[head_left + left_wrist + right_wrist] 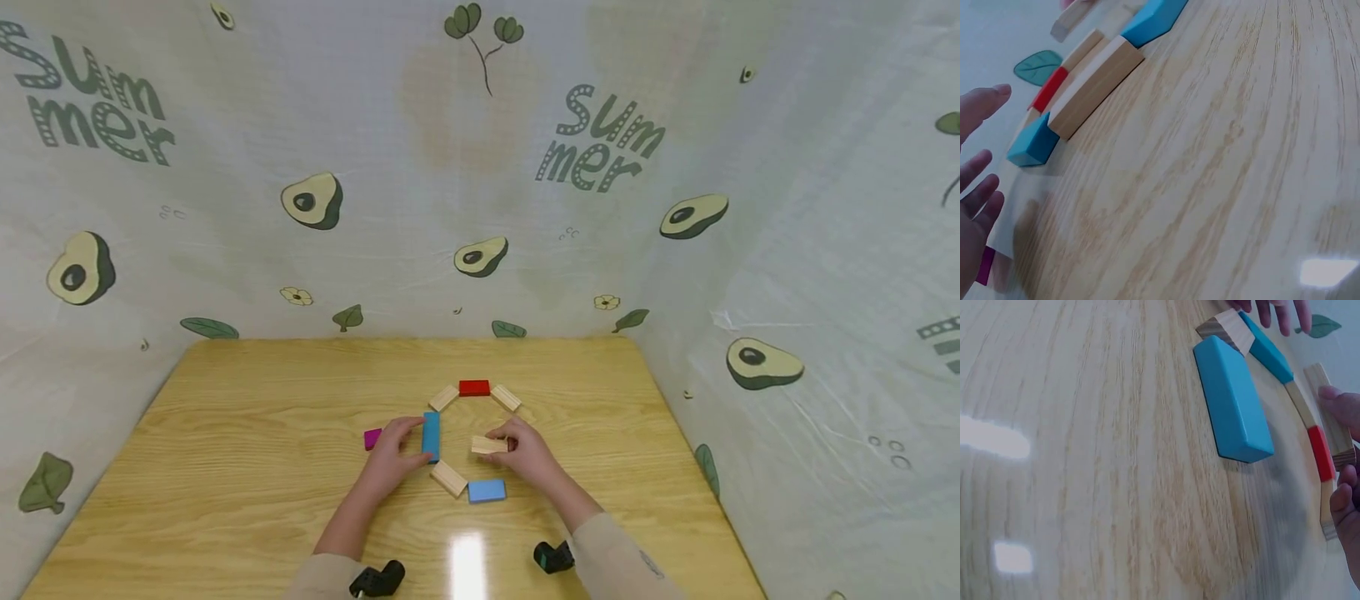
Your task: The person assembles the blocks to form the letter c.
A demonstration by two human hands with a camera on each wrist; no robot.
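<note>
Coloured and plain wooden blocks lie in a ring on the wooden table [247, 433]. My left hand [396, 454] rests beside the upright-lying teal block [431, 435], fingers spread and straight [975, 187], close to the block [1032, 144]. My right hand [525, 454] pinches a plain wooden block [489, 445] between thumb and fingers, with the thumb on it [1332, 422]. A red block [474, 387] sits at the ring's far side between two plain blocks [443, 397] [506, 397]. Nearer me lie another plain block [448, 478] and a light blue block [487, 491].
A magenta block [372, 438] lies just left of my left hand, outside the ring. Avocado-print cloth walls [480, 208] close the table in at the back and both sides. Black wrist cameras [378, 579] [555, 557] sit on my forearms.
</note>
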